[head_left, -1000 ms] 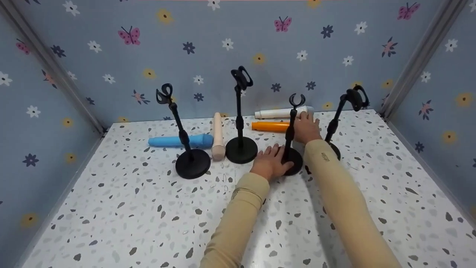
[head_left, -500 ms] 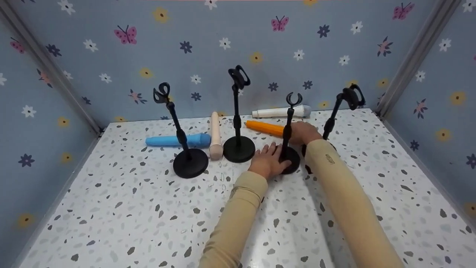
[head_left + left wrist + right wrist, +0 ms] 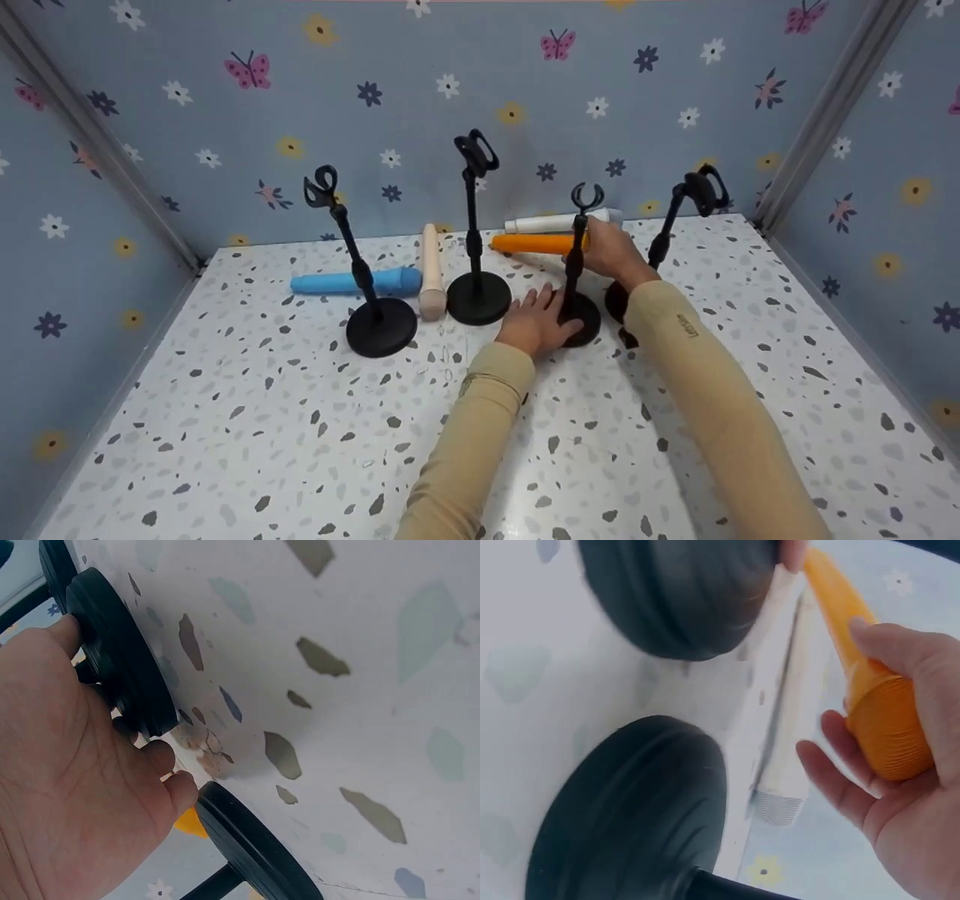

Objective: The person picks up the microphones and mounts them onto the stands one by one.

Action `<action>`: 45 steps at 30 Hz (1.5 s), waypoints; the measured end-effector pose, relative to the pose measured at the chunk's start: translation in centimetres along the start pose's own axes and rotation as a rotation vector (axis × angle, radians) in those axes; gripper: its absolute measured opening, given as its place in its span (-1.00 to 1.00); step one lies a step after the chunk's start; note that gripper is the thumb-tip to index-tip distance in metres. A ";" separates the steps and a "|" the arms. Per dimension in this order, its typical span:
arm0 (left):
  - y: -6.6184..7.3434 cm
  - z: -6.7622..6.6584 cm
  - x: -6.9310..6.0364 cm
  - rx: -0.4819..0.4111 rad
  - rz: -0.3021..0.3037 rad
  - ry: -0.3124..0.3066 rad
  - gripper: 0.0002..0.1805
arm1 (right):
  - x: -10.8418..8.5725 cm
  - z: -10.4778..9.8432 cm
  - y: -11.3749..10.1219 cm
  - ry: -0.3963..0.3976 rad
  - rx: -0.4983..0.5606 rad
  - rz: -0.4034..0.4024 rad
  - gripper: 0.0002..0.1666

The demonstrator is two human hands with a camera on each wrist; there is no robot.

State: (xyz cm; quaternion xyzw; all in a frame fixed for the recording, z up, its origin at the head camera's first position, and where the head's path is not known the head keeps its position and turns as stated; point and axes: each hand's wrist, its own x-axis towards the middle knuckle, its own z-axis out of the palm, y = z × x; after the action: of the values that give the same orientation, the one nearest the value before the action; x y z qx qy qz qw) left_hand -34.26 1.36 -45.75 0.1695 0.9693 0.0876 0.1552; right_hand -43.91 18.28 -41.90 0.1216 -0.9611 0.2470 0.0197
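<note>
My right hand (image 3: pixel 611 247) grips an orange microphone (image 3: pixel 531 244) by its head end, thumb along its body in the right wrist view; the microphone is raised off the table behind the third black stand (image 3: pixel 574 264). That stand carries an upright, forked, vacant clip. My left hand (image 3: pixel 531 326) rests with spread fingers at the left of its round base (image 3: pixel 585 321), thumb lying over the base. The left wrist view has the thumb against this base (image 3: pixel 116 652) and the fingertips near a neighbouring base (image 3: pixel 255 847). A white microphone (image 3: pixel 541 224) lies behind the orange one.
More black stands flank the hands: one (image 3: pixel 480 296) at centre, one (image 3: pixel 381 326) at left and one (image 3: pixel 703 191) at right, partly hidden by my right arm. A blue microphone (image 3: pixel 322 283) and a beige microphone (image 3: pixel 430 259) lie at left. A flowered wall (image 3: pixel 405 45) closes the back.
My right hand has closed around the orange microphone and lifted it from the table, after first shifting it slightly. My left hand stays at the third stand's base.
</note>
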 end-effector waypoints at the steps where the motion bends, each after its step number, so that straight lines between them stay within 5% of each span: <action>1: 0.0 0.0 -0.2 -0.006 0.003 0.003 -0.16 | -0.1 -0.1 -0.1 0.021 0.046 0.009 -0.26; 7: 0.1 -0.4 -1.0 -0.030 0.015 0.021 -0.17 | -0.5 -0.5 -0.4 0.178 0.357 0.039 -0.05; 13: 0.1 -0.4 -1.1 -0.047 0.026 0.025 -0.17 | -0.8 -0.7 -0.3 0.341 0.554 -0.059 -0.02; 18: 0.2 -0.4 -1.0 -0.035 0.016 0.023 -0.16 | -0.9 -0.6 -0.2 0.353 0.663 -0.162 -0.24; 23: 0.2 -0.4 -1.0 -0.033 0.017 0.018 -0.17 | -1.2 -0.4 -0.2 0.267 0.764 -0.200 -0.41; 33: 0.2 -0.4 -1.1 -0.039 0.014 0.024 -0.18 | -3.4 -1.0 -1.6 0.143 0.798 -0.311 -0.27; 41: 0.1 0.2 -0.1 -0.021 -0.018 0.020 -0.16 | -3.3 -0.6 -0.4 0.165 0.739 -0.174 -0.44; 45: 0.6 0.0 -0.5 -0.009 -0.026 0.030 -0.18 | -4.0 -1.0 0.0 0.174 0.708 -0.200 -0.50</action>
State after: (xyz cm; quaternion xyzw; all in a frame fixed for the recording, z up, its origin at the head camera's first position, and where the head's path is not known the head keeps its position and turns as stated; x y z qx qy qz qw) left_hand -33.64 1.76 -45.48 0.1548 0.9732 0.0926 0.1426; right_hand -40.04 19.66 -41.44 0.1927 -0.7943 0.5704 0.0818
